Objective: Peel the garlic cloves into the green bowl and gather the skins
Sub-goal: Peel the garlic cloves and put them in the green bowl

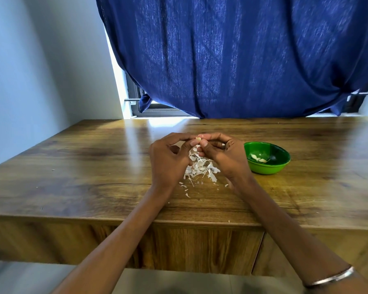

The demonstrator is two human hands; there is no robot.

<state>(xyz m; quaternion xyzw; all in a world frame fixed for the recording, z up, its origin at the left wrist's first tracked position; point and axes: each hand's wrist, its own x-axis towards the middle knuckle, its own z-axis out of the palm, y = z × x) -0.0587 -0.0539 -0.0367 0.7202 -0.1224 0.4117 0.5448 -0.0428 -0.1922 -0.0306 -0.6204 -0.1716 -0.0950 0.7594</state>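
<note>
Both hands meet over the middle of the wooden table. My left hand (pixel 168 158) and my right hand (pixel 221 155) pinch one small pale garlic clove (pixel 198 139) between their fingertips. Below the hands lies a loose pile of white garlic skins (pixel 201 168), with a few flakes scattered toward the table's front. To the right stands the green bowl (pixel 280 166), holding a few peeled cloves (pixel 258 158) at its bottom.
The wooden table (pixel 83 177) ends at a front edge near me and meets a white wall on the left. A blue curtain (pixel 242 56) hangs over the window behind the table.
</note>
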